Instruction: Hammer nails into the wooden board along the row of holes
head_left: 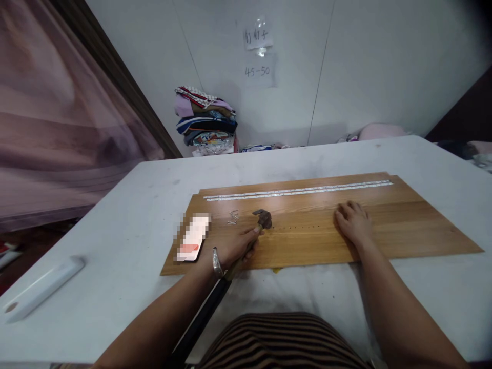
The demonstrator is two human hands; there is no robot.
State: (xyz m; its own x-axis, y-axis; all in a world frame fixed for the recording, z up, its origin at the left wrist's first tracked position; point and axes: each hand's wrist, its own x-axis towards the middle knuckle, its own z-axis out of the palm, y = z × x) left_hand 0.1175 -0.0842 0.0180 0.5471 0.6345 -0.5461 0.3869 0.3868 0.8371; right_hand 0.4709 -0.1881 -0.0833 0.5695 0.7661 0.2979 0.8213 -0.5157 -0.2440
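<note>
A long wooden board [403, 225] lies on a white table [126, 220]. My left hand [236, 245], with a bracelet on the wrist, is wrapped round the handle of a hammer [263, 219] just below its head. The dark head rests on the board at the left end of a row of small nails or holes [298, 227]. My right hand [353, 223] lies on the board to the right of that row, palm down with its fingers curled, and nothing shows in it. A few loose nails [232, 217] lie left of the hammer head.
A phone [192, 238] lies on the board's left end. A pale strip [298, 190] runs along the board's far edge. A white bar-shaped object [42, 288] sits near the table's left edge. Folded clothes [205, 122] are stacked against the wall behind.
</note>
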